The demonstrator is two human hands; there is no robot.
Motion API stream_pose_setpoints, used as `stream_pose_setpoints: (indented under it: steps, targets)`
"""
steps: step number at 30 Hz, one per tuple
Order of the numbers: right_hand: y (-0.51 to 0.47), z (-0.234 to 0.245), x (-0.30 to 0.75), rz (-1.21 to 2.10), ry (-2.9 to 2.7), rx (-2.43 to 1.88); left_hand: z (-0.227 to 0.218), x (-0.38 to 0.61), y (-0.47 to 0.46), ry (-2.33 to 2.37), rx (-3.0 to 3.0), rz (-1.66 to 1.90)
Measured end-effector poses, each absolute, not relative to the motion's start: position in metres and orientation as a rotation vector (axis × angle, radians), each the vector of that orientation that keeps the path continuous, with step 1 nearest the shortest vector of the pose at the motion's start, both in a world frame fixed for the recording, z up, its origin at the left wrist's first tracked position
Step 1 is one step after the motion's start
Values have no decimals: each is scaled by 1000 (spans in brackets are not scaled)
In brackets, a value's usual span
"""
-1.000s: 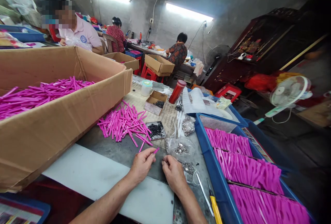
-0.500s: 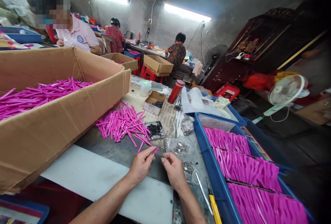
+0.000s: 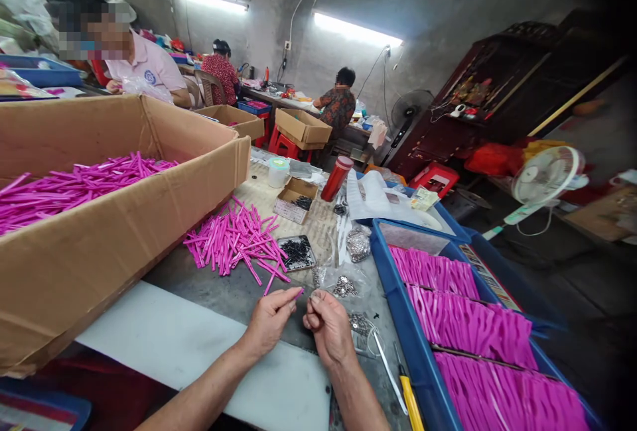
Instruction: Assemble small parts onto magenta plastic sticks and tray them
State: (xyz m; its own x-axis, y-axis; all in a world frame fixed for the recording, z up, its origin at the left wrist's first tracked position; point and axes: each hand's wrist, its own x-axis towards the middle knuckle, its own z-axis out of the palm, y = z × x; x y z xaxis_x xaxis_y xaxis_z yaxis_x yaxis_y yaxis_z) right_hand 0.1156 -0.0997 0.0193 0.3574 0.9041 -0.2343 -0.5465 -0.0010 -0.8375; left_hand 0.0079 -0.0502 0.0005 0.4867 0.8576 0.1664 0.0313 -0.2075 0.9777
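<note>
My left hand (image 3: 273, 319) is closed around a pink plastic stick (image 3: 300, 292), whose tip pokes out past the thumb and forefinger. Close beside it, my right hand (image 3: 328, 326) has thumb and forefinger pinched near that tip. Whatever the right fingers hold is too small to make out. Beyond the hands lies a loose pile of pink sticks (image 3: 233, 239). Next to the pile is a shallow tray of small black parts (image 3: 297, 253). Small metal washer-like pieces (image 3: 344, 286) sit on a clear bag just past my right hand.
A large cardboard box (image 3: 114, 219) of pink sticks stands at left. On the right, a blue bin (image 3: 413, 338) holds rows of pink pieces. A yellow-handled screwdriver (image 3: 409, 394), white tool (image 3: 391, 371), red flask (image 3: 337, 178) and small carton (image 3: 294, 200) are on the table. Co-workers sit beyond.
My right hand has turned, its fingers curling in more visibly, and has come slightly closer to the stick's tip. My left hand keeps its hold. The view has shifted slightly.
</note>
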Motion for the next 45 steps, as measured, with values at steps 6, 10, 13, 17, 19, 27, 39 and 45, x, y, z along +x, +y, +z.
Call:
stream_pose_setpoints:
  steps: [6, 10, 13, 17, 19, 27, 39, 45]
  targets:
    - [-106, 21, 114, 1226, -407, -944, 12, 9, -58, 728, 1620, 965]
    - [-108, 23, 113, 1232, -387, -910, 16, 9, -62, 706, 1656, 981]
    - [-110, 24, 112, 1236, -385, -892, 18, 9, -65, 678, 1675, 994]
    - [-111, 23, 111, 1231, -394, -873, 17, 8, -69, 683, 1720, 1011]
    - [-112, 23, 110, 1233, -403, -867, 17, 8, -70, 693, 1731, 1014]
    - [-112, 20, 106, 1109, -535, -967, 25, 7, -74, 701, 1722, 1042]
    - [-113, 15, 110, 826, -740, -1194, 25, 9, -77, 714, 1710, 1044]
    - [-115, 20, 114, 753, -807, -1246, 26, 11, -79, 718, 1714, 1032]
